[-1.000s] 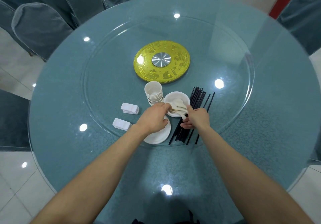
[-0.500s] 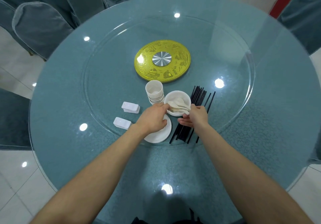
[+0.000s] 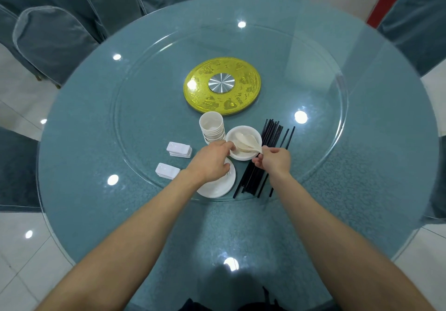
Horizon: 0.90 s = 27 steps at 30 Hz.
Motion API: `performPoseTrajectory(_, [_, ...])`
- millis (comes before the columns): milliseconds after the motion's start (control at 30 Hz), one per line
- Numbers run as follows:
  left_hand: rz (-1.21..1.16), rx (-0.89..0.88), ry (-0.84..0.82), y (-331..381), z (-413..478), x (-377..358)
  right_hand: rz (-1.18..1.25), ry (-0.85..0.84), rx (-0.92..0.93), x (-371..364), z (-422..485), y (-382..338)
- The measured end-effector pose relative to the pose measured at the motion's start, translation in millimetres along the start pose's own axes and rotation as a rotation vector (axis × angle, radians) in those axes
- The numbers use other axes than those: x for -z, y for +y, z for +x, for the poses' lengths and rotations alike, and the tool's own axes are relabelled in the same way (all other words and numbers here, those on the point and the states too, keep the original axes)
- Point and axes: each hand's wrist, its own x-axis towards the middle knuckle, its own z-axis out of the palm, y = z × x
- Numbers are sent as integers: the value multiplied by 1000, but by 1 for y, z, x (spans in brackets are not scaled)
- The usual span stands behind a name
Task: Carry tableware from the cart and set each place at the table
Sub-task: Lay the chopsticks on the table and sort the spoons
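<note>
**A:** Both hands are at the bowl (image 3: 242, 127). My left hand (image 3: 212, 163) has its fingers curled against the rim at 8 o'clock. Whether it really grips the rim or only leans on it, I cannot tell. My right hand (image 3: 275, 163) pinches the handle end of one of the spoons (image 3: 246, 142), at 4 o'clock of the bowl.

**B:** And where does all the tableware stand?

**A:** Together on the glass turntable (image 3: 144, 117) of the surface (image 3: 241, 226), at 6 o'clock from the yellow hub (image 3: 198, 88). Seen from the bowl, the stacked cups (image 3: 211, 127) are at 10 o'clock, touching it or nearly. The plates (image 3: 222, 187) are at 7 o'clock, partly under the left hand. The black chopsticks (image 3: 272, 134) are at 3 o'clock, and the chopstick rests (image 3: 179, 149) are farther out at 9 o'clock.

**B:** How do you think the spoons handle?

**A:** I judge them light and stiff, with a smooth glaze, so a little slippery. They lie one inside another, so lifting one can drag its neighbour. I would pinch the handle a bit lower than its tip and keep the bowl steady. They probably chip if they fall on the glass.
</note>
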Motion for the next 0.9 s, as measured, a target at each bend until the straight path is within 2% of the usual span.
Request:
performPoseTrajectory(200, [-2,-24,10,10,6,-2,114,21,93,24,-1,0])
performPoseTrajectory(367, [-6,-62,-4,24,10,-4,210,139,118,53,6,4])
performPoseTrajectory(533, [9,-72,-22,31,11,-7,270,298,56,75,14,18])
performPoseTrajectory(733, [37,-112,-69,36,10,-17,197,420,-24,76,18,43])
performPoseTrajectory(900, [33,-111,-75,35,14,-20,-35,329,-40,69,18,60])
